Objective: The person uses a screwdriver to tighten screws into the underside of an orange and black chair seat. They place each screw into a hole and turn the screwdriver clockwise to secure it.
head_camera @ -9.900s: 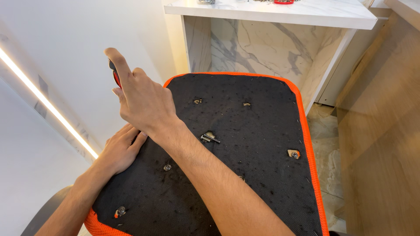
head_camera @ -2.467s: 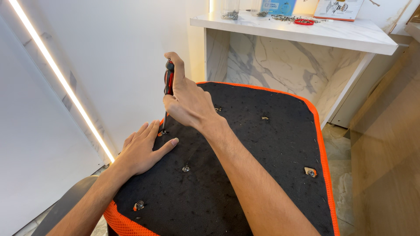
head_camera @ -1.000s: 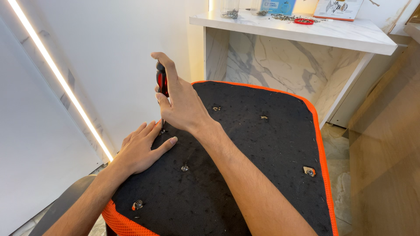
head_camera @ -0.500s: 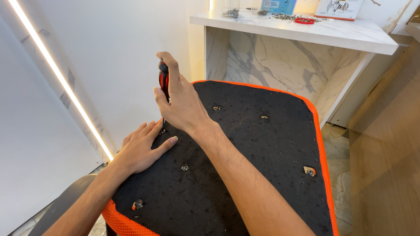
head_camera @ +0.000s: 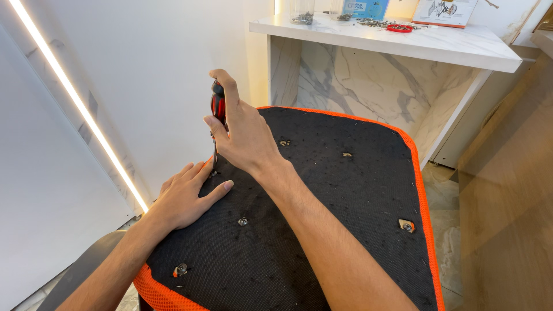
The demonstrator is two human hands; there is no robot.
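Right hand point(head_camera: 245, 138): fingers clamped on upright red-black screwdriver point(head_camera: 218, 112), tip at seat's left edge.
Left hand point(head_camera: 187, 196): fingers spread flat on black seat underside point(head_camera: 345, 207).
Table point(head_camera: 461, 49): blue box point(head_camera: 367, 8), white-orange box point(head_camera: 444, 11), both at back.

We see a bright, evenly lit and mostly sharp view, its strongest glare from the slanted white light strip point(head_camera: 75, 98) on the left wall, with only soft shadows under our arms on the black fabric panel point(head_camera: 345, 230) and slight wide-angle stretching toward the edges.
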